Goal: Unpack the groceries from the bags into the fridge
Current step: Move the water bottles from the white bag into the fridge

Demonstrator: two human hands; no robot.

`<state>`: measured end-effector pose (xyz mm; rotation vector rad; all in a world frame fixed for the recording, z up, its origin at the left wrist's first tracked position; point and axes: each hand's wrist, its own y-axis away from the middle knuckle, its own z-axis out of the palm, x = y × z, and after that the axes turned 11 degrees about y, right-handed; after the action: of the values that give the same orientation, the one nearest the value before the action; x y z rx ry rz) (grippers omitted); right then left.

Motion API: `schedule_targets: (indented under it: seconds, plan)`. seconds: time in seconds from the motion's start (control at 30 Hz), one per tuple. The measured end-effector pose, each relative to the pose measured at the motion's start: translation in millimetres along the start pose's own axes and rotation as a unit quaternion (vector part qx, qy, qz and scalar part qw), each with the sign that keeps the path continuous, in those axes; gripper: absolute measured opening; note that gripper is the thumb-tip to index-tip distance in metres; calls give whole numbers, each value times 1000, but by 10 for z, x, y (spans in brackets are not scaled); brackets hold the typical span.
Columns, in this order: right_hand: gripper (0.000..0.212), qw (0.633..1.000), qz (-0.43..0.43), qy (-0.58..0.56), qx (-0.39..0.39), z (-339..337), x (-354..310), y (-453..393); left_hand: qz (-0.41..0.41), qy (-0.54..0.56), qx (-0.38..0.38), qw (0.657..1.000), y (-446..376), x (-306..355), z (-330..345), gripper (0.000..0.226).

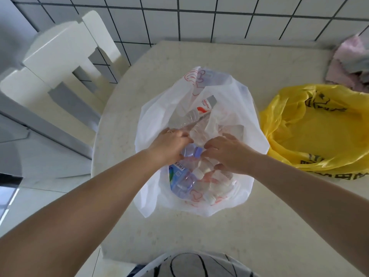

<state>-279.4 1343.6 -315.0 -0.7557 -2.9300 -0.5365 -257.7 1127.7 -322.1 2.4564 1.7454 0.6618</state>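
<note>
We see both hands inside the white bag [151,124]: left hand [169,145] fingers closed around the purple-capped bottle [192,151]; right hand [225,151] fingers curled, grasp unclear.

Setting: home kitchen/dining nook, as we read it. Evidence we log: pale stone-look table [249,62] pushed against white tiled wall [199,19] w/ dark grout; white wooden chair [60,62] at table's left; tiled floor [30,196]; white bag [151,124] of bottles & yellow bag [295,120] on tabletop; pink cloth [347,56] at far right corner.
</note>
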Motion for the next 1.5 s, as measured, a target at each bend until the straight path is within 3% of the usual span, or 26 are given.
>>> schedule_targets:
  seconds: [0.13, 0.47, 0.77, 0.9, 1.0, 1.07, 1.23, 1.33, 1.5]
  plan:
    - [62, 998, -31, 39, -49, -34, 106, -129, -5, -54, -28, 998, -88, -109, -55, 68]
    - [72, 989, -87, -7, -120, -48, 271, -328, 11, -24, -51, 998, -126, -229, -84, 69]
    - [71, 985, -86, 117, -88, 26, 286, -379, 18, 7, -27, 999, -62, -247, -105, 68]
    - [66, 990, -60, 115, -55, 25, 325, -280, 28, 14, 11, 999, 2, -268, -99, 70]
    - [68, 996, -31, 82, -14, -40, 356, -128, 36, 47, 68, 996, 70, -315, -148, 69]
    - [73, 997, -4, 58, 56, -73, 413, -57, 38, 76, 110, 990, 120, -358, -184, 71]
    - [71, 983, 151, -81, 68, -189, 476, 74, -43, 189, 191, 962, 211, -356, -288, 65]
    - [73, 953, 217, -164, 134, -299, 452, 137, -83, 288, 251, 921, 266, -350, -372, 62]
    - [62, 855, 323, -336, 228, -599, 322, 122, -132, 384, 321, 855, 393, -314, -417, 55]
